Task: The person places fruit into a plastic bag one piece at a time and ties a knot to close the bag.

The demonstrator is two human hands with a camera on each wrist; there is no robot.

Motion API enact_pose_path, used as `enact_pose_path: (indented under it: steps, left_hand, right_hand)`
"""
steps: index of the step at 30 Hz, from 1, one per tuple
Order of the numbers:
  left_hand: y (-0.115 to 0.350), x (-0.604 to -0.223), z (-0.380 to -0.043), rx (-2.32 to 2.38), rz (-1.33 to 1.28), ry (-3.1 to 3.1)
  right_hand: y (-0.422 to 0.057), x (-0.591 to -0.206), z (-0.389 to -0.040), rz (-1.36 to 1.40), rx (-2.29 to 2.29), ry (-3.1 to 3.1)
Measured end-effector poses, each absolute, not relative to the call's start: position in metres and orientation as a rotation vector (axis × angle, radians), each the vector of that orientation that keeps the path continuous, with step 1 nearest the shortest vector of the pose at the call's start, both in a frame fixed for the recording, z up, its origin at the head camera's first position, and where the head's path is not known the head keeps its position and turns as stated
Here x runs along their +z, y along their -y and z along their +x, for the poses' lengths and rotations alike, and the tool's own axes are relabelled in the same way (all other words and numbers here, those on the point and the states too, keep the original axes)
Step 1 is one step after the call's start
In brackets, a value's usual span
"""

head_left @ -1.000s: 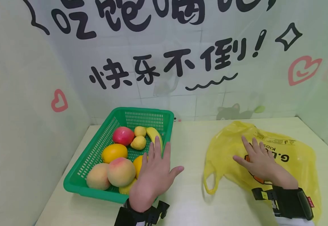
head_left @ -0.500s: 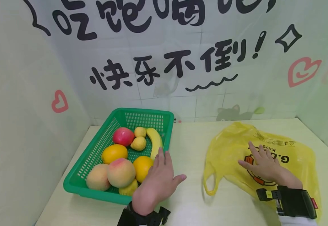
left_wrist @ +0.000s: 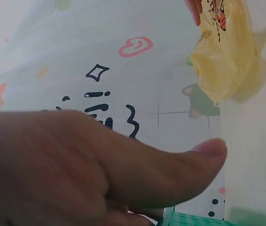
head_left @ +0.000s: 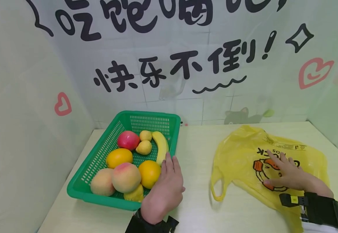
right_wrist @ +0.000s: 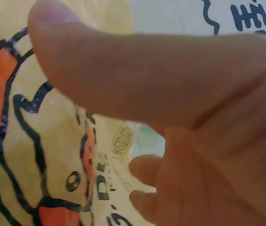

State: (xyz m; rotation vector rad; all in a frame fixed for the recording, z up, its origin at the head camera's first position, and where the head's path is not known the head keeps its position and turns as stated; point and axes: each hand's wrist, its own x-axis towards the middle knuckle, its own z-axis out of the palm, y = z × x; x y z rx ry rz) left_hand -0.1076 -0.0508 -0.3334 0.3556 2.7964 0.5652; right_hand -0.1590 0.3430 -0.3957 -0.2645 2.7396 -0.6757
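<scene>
My left hand (head_left: 166, 187) hovers at the right edge of the green basket (head_left: 103, 203), fingers straight and holding nothing. Nearest to it are an orange (head_left: 149, 174) and a banana (head_left: 160, 145). Over the yellow plastic bag (head_left: 238, 161) is my right hand (head_left: 288, 173), fingers spread and nothing in its grasp. Whether it touches the bag I cannot tell. The bag lies flat with a handle loop toward the left and a printed cartoon partly hidden by the hand. In the right wrist view, the thumb (right_wrist: 137, 75) stretches across the bag's print.
The basket also holds two peaches (head_left: 126, 177), a mango-like yellow fruit (head_left: 119, 158), a red fruit (head_left: 128, 140) and several small yellow fruits (head_left: 144, 147). A pale tabletop (head_left: 195, 161) runs between basket and bag. A printed backdrop (head_left: 169, 106) closes off the back and sides.
My right hand has moved right and a little down over the bag, uncovering more of its cartoon. My left hand has drawn back slightly right and down, showing the banana and orange.
</scene>
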Motion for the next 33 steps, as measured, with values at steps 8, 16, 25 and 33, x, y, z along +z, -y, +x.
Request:
enact_pose_path:
  steps: [8, 16, 25, 33]
  left_hand:
    - [0.047, -0.332, -0.104, 0.575, 0.451, -2.755]
    - [0.044, -0.333, -0.104, 0.564, 0.451, -2.791]
    - [0.045, -0.332, -0.106, 0.478, 0.474, -2.793]
    - [0.047, -0.330, -0.107, 0.402, 0.514, -2.776]
  right_hand:
    - [-0.340, -0.413, -0.167, -0.262, -0.625, -2.702]
    - [-0.339, -0.419, -0.171, -0.191, -0.547, -2.712]
    - [-0.323, -0.420, -0.175, -0.136, -0.460, -2.753]
    - [-0.307, -0.412, -0.176, -0.023, -0.457, -2.674]
